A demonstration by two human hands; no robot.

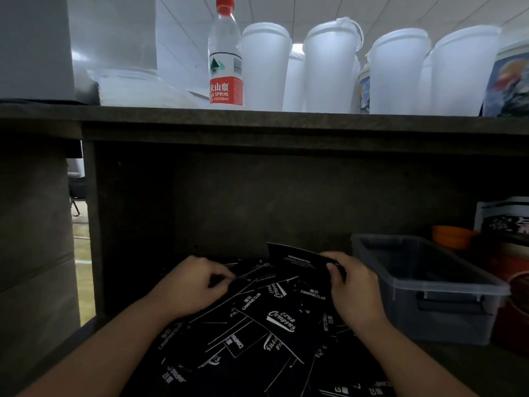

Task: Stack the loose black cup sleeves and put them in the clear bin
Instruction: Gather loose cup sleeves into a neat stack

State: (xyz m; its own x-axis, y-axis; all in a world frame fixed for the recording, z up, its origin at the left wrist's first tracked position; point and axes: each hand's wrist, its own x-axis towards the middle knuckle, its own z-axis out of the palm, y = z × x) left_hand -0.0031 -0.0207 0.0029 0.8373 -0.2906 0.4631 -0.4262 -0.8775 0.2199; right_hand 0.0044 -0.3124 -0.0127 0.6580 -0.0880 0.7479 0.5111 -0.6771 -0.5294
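step: gathering sleeves | left hand (pixel 189 285) pinching loose sleeves (pixel 269 319) heaped at 6 | right hand (pixel 350 285) gripping raised sleeve (pixel 297 260) | clear bin (pixel 429 285) at 3, apparently empty | risk: slick overlapping sleeves fanning out, stack skewing

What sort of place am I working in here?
Likely a drinks counter or café service station: lidded white cups line the upper shelf, and branded black cup sleeves are heaped beside a clear bin.

A drinks shop counter: lidded takeaway cups (pixel 332 67) lined above, branded cup sleeves (pixel 266 319) heaped below.
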